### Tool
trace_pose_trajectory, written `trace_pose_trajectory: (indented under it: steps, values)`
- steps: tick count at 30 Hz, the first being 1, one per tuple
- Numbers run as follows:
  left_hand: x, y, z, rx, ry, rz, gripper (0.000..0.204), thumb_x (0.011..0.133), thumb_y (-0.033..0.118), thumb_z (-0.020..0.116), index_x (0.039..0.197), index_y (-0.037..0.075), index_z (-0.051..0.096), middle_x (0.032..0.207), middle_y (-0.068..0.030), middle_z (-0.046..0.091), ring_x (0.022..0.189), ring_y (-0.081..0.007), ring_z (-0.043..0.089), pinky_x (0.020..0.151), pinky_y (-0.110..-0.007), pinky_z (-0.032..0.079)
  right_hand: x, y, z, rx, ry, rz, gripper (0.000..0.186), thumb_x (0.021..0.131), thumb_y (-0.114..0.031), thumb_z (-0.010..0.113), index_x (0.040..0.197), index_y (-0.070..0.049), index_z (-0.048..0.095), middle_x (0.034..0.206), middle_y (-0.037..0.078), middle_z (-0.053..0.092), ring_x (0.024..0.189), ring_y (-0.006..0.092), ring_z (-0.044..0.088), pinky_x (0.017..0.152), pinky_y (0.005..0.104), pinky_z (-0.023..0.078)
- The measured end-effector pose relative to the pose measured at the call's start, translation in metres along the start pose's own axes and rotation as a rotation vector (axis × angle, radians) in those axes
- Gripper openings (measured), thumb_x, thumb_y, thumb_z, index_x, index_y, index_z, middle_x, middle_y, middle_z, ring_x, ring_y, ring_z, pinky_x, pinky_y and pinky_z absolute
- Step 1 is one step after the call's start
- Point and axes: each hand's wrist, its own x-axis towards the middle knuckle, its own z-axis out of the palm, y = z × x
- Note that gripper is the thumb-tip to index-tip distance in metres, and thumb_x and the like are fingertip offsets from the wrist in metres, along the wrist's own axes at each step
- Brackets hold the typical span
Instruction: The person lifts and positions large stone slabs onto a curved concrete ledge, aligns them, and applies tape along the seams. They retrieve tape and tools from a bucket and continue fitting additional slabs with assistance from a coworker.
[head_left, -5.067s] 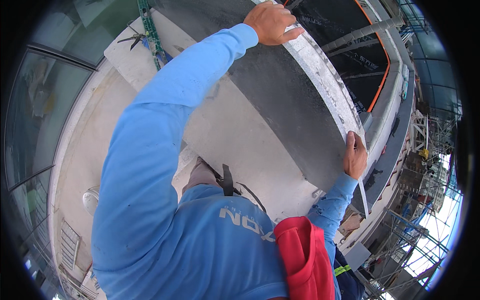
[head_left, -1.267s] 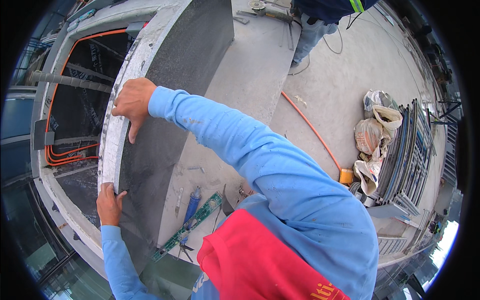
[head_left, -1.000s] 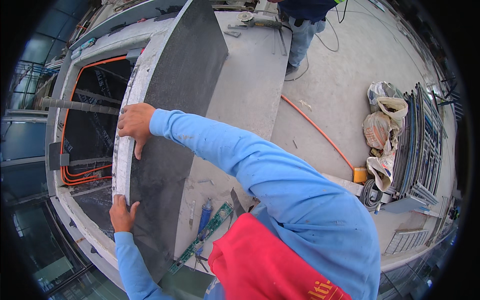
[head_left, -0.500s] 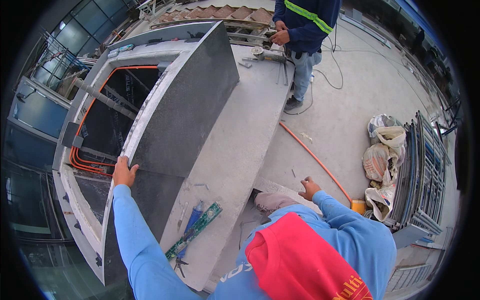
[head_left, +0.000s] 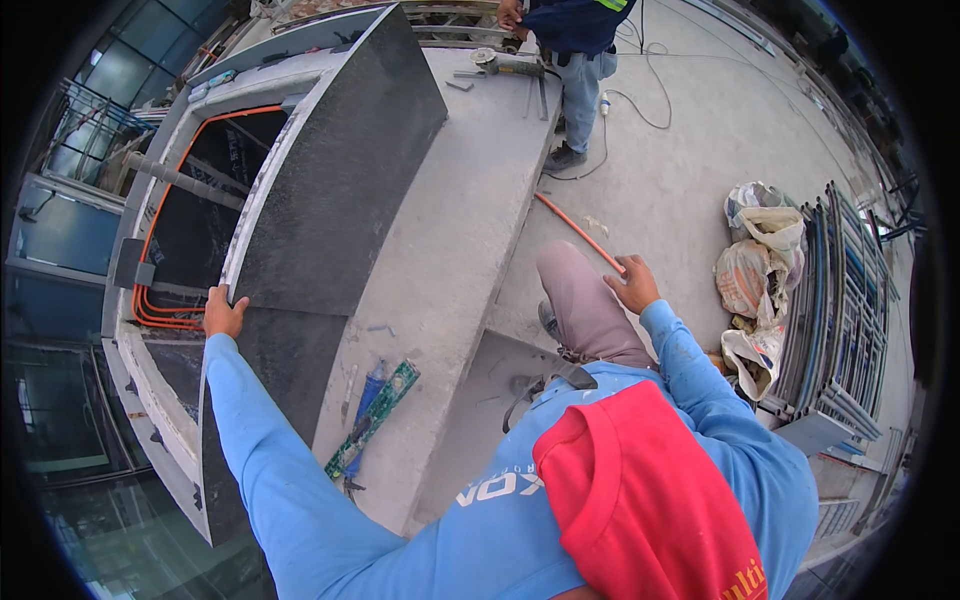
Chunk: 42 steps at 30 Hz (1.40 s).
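Remote view: I note the hands well apart, the left hand [head_left: 224,314] holding the top edge of a flat, dark grey upright panel [head_left: 330,180] along the left edge of the pale concrete ledge [head_left: 430,200], the right hand [head_left: 633,285] loosely spread, apparently holding nothing. Risk, my judgement: with one hand on it, the panel could tip or shift if its base is unfixed. Containers: rumpled off-white plastic sacks [head_left: 745,280] on the grey concrete floor [head_left: 680,180]; contents I cannot make out.

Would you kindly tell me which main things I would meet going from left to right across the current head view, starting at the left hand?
Left hand, green level, angle grinder, right hand, sacks, metal frames.
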Motion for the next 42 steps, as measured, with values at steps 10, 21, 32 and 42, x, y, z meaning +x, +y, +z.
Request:
trace_pose_trajectory:
  steps: [10, 21, 32, 42]
  values:
    - [0.027, 0.012, 0.005, 0.148, -0.012, -0.107, 0.067, 0.079, 0.028, 0.087, 0.133, 0.002, 0.058, 0.13, -0.0184, 0.06, 0.123, -0.039, 0.059, 0.1, -0.05, 0.048, 0.251, -0.048, 0.04, 0.193, -0.222, -0.133, 0.059, 0.089, -0.041, 0.077, 0.123, 0.006, 0.069, 0.111, 0.022, 0.073, 0.1, 0.0276, 0.071, 0.088, 0.0395, 0.056]
    - [0.193, 0.223, 0.011, -0.197, 0.035, -0.205, 0.066, 0.085, 0.029, 0.086, 0.134, -0.003, 0.057, 0.119, -0.0232, 0.07, 0.109, -0.0327, 0.069, 0.095, -0.042, 0.052, 0.673, -0.191, 0.247, 0.696, -0.26, -0.022, 0.062, 0.099, -0.046, 0.063, 0.133, 0.007, 0.062, 0.123, 0.025, 0.069, 0.114, 0.034, 0.068, 0.1, 0.0396, 0.052]
    - [0.238, 0.248, 0.01, -0.256, -0.155, -0.458, 0.06, 0.078, 0.03, 0.091, 0.119, -0.003, 0.062, 0.082, -0.0122, 0.077, 0.08, -0.023, 0.074, 0.082, -0.035, 0.053, 0.694, -0.189, 0.31, 1.161, -0.258, 0.956, 0.04, 0.104, -0.038, 0.055, 0.123, -0.003, 0.063, 0.111, 0.006, 0.064, 0.091, 0.0179, 0.058, 0.074, 0.0354, 0.049]
    - [0.26, 0.247, 0.013, -0.251, -0.138, -0.415, 0.047, 0.075, 0.023, 0.087, 0.108, -0.002, 0.065, 0.084, -0.0119, 0.075, 0.079, -0.0269, 0.071, 0.081, -0.039, 0.053, 0.743, -0.248, 0.464, 1.281, 0.078, 1.41, 0.036, 0.102, -0.028, 0.048, 0.126, -0.001, 0.055, 0.124, 0.02, 0.062, 0.11, 0.0311, 0.061, 0.093, 0.0397, 0.05]
